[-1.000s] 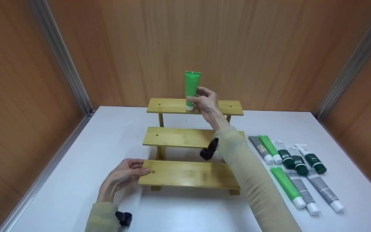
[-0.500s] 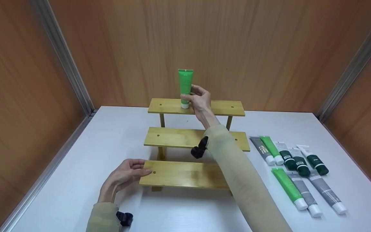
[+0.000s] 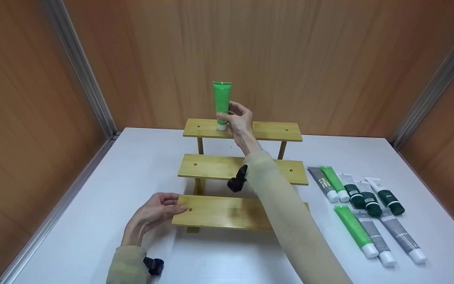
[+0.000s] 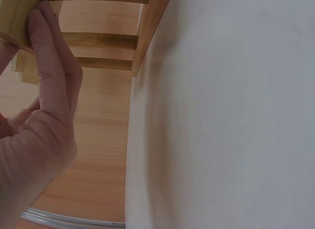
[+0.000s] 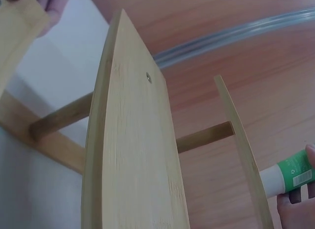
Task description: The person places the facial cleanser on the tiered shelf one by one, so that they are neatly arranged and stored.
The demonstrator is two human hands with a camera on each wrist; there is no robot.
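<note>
My right hand [image 3: 240, 120] pinches a green tube [image 3: 222, 98] low on its body, upright with its white cap down at the top board [image 3: 274, 130] of a three-step wooden display stand. In the right wrist view the tube's white cap [image 5: 271, 181] is right at the edge of that board. My left hand [image 3: 152, 215] grips the left end of the lowest board [image 3: 227, 213], thumb on top and fingers beneath. From the left wrist view, the left fingers [image 4: 49, 67] press up under the board's corner. The right forearm covers part of the lower boards.
To the right of the stand lie several tubes on the white table [image 3: 73, 221]: green ones [image 3: 355, 228], grey ones [image 3: 402, 236] and white ones with dark green caps [image 3: 386, 197]. Wooden panels [image 3: 266, 59] with metal edge strips enclose the back and sides.
My right hand has carried the green tube leftward along the top board, keeping it upright. The left hand keeps its grip on the lowest board.
</note>
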